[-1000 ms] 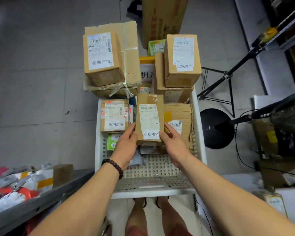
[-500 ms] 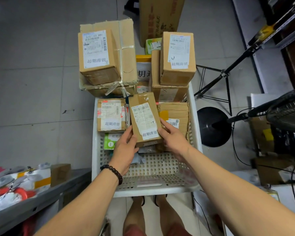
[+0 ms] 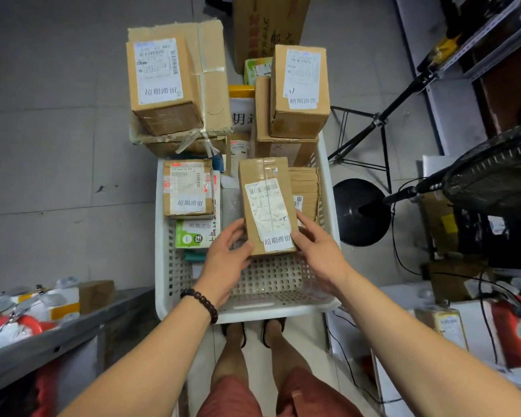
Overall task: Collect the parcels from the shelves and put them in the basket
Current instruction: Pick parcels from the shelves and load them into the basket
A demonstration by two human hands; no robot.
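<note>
A white perforated basket [image 3: 253, 310] stands on the floor in front of me, heaped with cardboard parcels. Over its middle I hold a narrow brown parcel [image 3: 266, 203] with a white label, tilted a little to the left. My left hand [image 3: 227, 260] grips its lower left corner and my right hand [image 3: 315, 246] grips its lower right edge. Beside it lie a small labelled box [image 3: 188, 188] and a green and white packet [image 3: 194, 236]. Two tall stacks of boxes [image 3: 169, 85] [image 3: 298, 91] fill the basket's far end.
A grey shelf [image 3: 57, 332] with red and white packets and a small box runs at my lower left. To the right stand a black fan base [image 3: 361, 210], a tripod [image 3: 373, 130], cables and shelving [image 3: 475, 49]. Another labelled parcel [image 3: 442, 326] sits lower right. A big carton [image 3: 268, 22] stands behind the basket.
Both hands have shifted the narrow parcel a little to the right and tilted it left over the basket. The view has also moved slightly.
</note>
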